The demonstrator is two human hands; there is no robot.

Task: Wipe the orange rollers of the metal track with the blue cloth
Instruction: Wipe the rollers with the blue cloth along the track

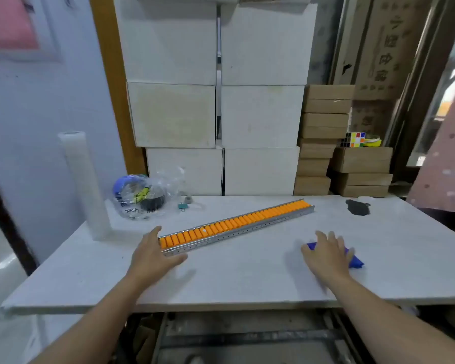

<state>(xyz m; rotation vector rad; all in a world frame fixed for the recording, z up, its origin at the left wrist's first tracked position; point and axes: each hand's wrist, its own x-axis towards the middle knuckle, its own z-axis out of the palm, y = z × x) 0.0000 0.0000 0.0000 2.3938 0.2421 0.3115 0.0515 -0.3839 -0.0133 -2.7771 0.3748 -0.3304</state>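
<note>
Track lies diagonally on the table, rollers up. Left hand is spread, touching the track's near end. Right hand is flat on the cloth — right of the track, not gripping.

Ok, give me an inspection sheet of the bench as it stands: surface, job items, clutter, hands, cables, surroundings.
Surface: white table, dark stain at the far right.
Job's things: track lies diagonally, orange rollers facing up; blue cloth on the table right of it.
Clutter: plastic bag of tape rolls, binder clip, white roll standing upright.
Hands: left hand at the track's near end; right hand spread over the cloth, fingers open.
Cables: nothing seen.
Surroundings: white boxes and brown boxes stacked behind; puzzle cube on a stack.
</note>
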